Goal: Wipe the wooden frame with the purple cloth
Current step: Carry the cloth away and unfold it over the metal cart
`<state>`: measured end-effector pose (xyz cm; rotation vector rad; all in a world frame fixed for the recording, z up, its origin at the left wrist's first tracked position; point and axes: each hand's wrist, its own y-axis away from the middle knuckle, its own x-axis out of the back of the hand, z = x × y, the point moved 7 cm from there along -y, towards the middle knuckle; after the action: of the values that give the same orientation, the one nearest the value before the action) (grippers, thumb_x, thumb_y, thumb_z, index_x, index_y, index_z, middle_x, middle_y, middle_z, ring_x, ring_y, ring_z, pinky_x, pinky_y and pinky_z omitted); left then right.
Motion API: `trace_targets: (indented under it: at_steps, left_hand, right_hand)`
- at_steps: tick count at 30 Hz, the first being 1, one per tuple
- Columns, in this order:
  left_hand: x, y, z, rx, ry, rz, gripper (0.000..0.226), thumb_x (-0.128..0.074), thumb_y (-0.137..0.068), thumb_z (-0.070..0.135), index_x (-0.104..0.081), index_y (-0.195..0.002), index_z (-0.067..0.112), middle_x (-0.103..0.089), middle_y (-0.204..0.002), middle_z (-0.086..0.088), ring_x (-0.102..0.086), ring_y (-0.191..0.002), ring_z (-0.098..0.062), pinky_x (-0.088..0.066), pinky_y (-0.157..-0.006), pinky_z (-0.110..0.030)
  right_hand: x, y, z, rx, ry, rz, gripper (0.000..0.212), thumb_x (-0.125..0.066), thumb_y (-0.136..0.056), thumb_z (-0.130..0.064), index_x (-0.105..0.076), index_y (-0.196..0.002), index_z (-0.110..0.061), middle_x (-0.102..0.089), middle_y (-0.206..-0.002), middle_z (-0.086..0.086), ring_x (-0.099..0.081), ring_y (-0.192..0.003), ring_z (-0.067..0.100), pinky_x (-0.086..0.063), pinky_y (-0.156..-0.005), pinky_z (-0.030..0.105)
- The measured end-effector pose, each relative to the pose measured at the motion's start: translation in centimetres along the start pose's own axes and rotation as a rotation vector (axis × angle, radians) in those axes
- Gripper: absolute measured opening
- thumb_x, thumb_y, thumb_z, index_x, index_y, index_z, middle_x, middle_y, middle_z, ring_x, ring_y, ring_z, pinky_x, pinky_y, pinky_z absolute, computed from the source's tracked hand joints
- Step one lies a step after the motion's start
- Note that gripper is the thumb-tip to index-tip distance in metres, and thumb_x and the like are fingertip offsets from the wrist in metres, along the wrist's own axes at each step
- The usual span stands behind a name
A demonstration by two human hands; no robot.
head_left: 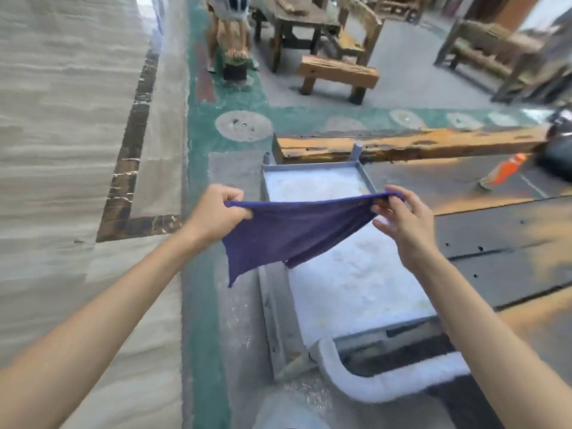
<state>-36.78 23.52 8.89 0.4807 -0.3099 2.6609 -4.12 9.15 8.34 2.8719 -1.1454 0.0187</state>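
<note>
The purple cloth (288,233) hangs stretched in the air between my two hands, over a dusty grey metal cart (346,274). My left hand (216,213) grips its left corner in a fist. My right hand (405,221) pinches the right corner with fingertips and thumb. The cloth's lower edge droops to a point at the lower left. Beyond the cart lies a long wooden beam (402,147) with orange-brown grain, and a dark wooden panel (501,243) with orange patches lies to the right of the cart.
The cart's padded grey handle (380,382) is near my body. A tan stone floor with a dark inlay strip (130,144) is on the left. Rustic wooden benches (337,72) and a table stand at the back; a person (229,29) squats at the far left back.
</note>
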Motion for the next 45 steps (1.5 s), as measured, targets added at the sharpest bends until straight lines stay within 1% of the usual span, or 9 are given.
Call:
trace_targets:
  at_steps: [6,10,13,16,18,23,29,36,45]
  left_hand:
    - [-10.4,-7.9,2.7,-0.134,0.013,-0.502,0.054,-0.07,-0.085,0.005,-0.041,-0.042,0.02,-0.033,-0.044,0.012,-0.029,-0.043,-0.005,-0.023,-0.044,-0.016]
    - [-16.5,-10.8,5.5,-0.188,0.029,-0.764,0.024,-0.065,-0.079,0.029,-0.076,-0.07,0.01,-0.064,-0.06,0.005,-0.054,-0.055,-0.005,-0.041,-0.052,-0.017]
    - [-20.3,-12.6,8.1,-0.328,-0.006,-0.925,0.022,-0.06,-0.075,0.026,-0.065,-0.061,0.009,-0.056,-0.056,0.003,-0.05,-0.053,-0.009,-0.037,-0.05,-0.021]
    - [-21.8,-14.4,10.2,-0.347,0.164,-0.99,0.024,-0.054,-0.062,0.021,-0.039,-0.051,0.006,-0.033,-0.054,-0.006,-0.029,-0.052,-0.02,-0.019,-0.052,-0.031]
    - [-23.5,-15.4,11.5,-0.327,0.269,-1.047,0.021,-0.047,-0.058,0.013,-0.031,-0.047,0.02,-0.025,-0.051,0.006,-0.02,-0.051,-0.012,-0.014,-0.049,-0.026]
    - [-29.5,-17.1,15.1,-0.518,0.18,-1.142,0.027,-0.044,-0.059,0.01,-0.03,-0.043,0.026,-0.02,-0.05,0.014,-0.016,-0.052,-0.008,-0.01,-0.052,-0.029]
    - [-36.2,-17.1,18.6,-0.746,0.178,-1.275,0.026,-0.046,-0.063,0.012,-0.027,-0.049,0.023,-0.019,-0.054,0.006,-0.017,-0.055,-0.012,-0.01,-0.056,-0.034]
    - [-39.1,-19.7,21.3,-0.929,0.26,-1.377,0.025,-0.046,-0.064,0.009,-0.025,-0.053,0.017,-0.018,-0.059,0.001,-0.016,-0.059,-0.018,-0.011,-0.055,-0.045]
    - [-35.9,-24.9,21.0,-0.876,0.33,-1.354,0.02,-0.046,-0.057,0.006,-0.027,-0.05,0.008,-0.021,-0.06,0.0,-0.014,-0.063,-0.023,-0.009,-0.055,-0.046]
  right_hand:
    - [9.8,0.5,-3.6,0.087,0.059,0.33,0.026,-0.054,-0.102,-0.022,-0.075,-0.1,-0.037,-0.08,-0.091,-0.005,-0.077,-0.093,0.01,-0.061,-0.063,0.024]
    - [15.0,2.7,-5.0,0.137,0.139,0.564,0.021,-0.059,-0.101,-0.02,-0.075,-0.1,-0.033,-0.078,-0.083,-0.008,-0.075,-0.078,0.006,-0.059,-0.059,0.021]
    - [18.8,5.3,-5.4,0.19,0.164,0.769,0.011,-0.064,-0.1,-0.02,-0.074,-0.101,-0.026,-0.07,-0.067,-0.013,-0.06,-0.057,-0.001,-0.053,-0.051,0.017]
    - [20.0,7.8,-5.3,0.187,0.28,0.889,0.007,-0.068,-0.098,-0.026,-0.074,-0.095,-0.027,-0.068,-0.077,-0.006,-0.058,-0.059,-0.005,-0.051,-0.053,0.015]
    - [20.6,10.3,-4.5,0.15,0.344,0.962,0.006,-0.071,-0.096,-0.031,-0.076,-0.095,-0.027,-0.071,-0.092,0.004,-0.063,-0.071,-0.001,-0.055,-0.064,0.024]
    - [20.5,16.7,-3.2,0.058,0.329,1.052,0.011,-0.068,-0.098,-0.023,-0.075,-0.103,-0.016,-0.074,-0.085,-0.002,-0.066,-0.074,-0.003,-0.057,-0.06,0.019]
    - [16.6,22.0,-2.6,-0.003,0.336,1.247,0.02,-0.067,-0.098,-0.011,-0.074,-0.085,-0.023,-0.071,-0.066,-0.02,-0.062,-0.059,-0.007,-0.052,-0.05,0.013]
    - [13.1,21.5,-3.0,-0.008,0.336,1.448,0.008,-0.067,-0.099,-0.017,-0.075,-0.097,-0.018,-0.07,-0.066,-0.01,-0.062,-0.053,0.002,-0.044,-0.041,0.016]
    - [8.6,16.0,-2.8,0.054,0.14,1.46,0.01,-0.064,-0.102,-0.017,-0.073,-0.096,-0.018,-0.078,-0.08,-0.008,-0.078,-0.081,0.011,-0.061,-0.065,0.02]
